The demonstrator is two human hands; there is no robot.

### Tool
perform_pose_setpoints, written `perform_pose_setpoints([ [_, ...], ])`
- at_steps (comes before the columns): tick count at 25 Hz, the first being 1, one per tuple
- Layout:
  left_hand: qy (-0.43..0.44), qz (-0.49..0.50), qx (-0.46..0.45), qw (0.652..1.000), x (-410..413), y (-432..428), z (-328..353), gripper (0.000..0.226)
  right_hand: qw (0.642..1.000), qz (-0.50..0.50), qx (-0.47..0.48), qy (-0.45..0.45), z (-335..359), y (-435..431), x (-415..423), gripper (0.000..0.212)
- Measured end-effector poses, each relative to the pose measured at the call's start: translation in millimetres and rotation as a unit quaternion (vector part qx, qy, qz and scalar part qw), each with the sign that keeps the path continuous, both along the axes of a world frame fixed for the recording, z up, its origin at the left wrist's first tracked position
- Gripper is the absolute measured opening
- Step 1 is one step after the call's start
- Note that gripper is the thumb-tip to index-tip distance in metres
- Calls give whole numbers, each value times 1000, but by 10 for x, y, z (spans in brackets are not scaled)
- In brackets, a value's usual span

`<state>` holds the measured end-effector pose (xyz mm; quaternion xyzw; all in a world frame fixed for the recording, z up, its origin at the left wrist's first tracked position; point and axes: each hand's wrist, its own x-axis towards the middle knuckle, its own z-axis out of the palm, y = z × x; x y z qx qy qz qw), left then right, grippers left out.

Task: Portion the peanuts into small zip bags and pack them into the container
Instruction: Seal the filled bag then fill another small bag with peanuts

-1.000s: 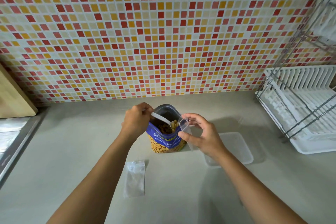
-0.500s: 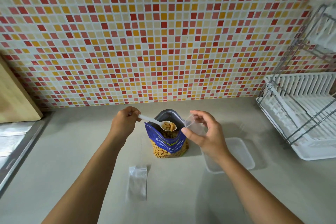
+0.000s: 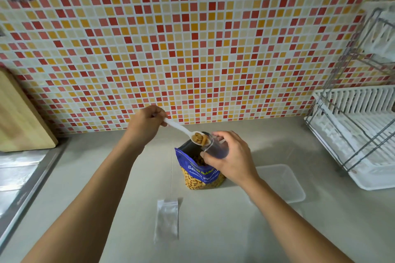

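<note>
A blue and yellow peanut bag (image 3: 201,174) stands open on the counter. My left hand (image 3: 145,123) grips a white plastic spoon (image 3: 181,129) loaded with peanuts, its bowl held over the bag's mouth. My right hand (image 3: 229,156) pinches a small clear zip bag (image 3: 215,147) open, its mouth right at the spoon's tip. A second small zip bag (image 3: 167,220) lies flat on the counter in front of the peanut bag. The clear plastic container (image 3: 284,186) sits to the right, partly behind my right forearm.
A white dish rack (image 3: 359,141) with a wire frame fills the right side. A wooden board (image 3: 19,117) leans against the tiled wall at left, above a steel sink edge (image 3: 27,190).
My left hand lifted the spoon out of the peanut bag with peanuts on it and brought it up to the small zip bag, which my right hand has moved in over the bag's mouth.
</note>
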<state>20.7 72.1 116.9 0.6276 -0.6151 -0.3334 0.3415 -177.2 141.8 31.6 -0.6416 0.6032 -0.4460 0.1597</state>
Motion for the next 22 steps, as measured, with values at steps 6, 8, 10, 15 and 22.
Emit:
perform_pose_setpoints([
  [6,-280,-125,-211,928,-352,243,428,19,996,-8,-27,-87,53,-37,108,46],
  [8,-354,-103,-262,892,-386,343,578,22,993,-5,-27,-113,62,-27,123,41],
  [10,-339,-64,-285,894,-281,338,709,22,991,-8,-15,-130,43,-14,111,42],
  [15,-335,-46,-141,930,-150,150,380,20,962,-33,42,-268,-92,24,-63,37],
  [22,-473,-181,-9,862,-563,163,-524,25,973,4,91,-213,-217,97,-148,41],
])
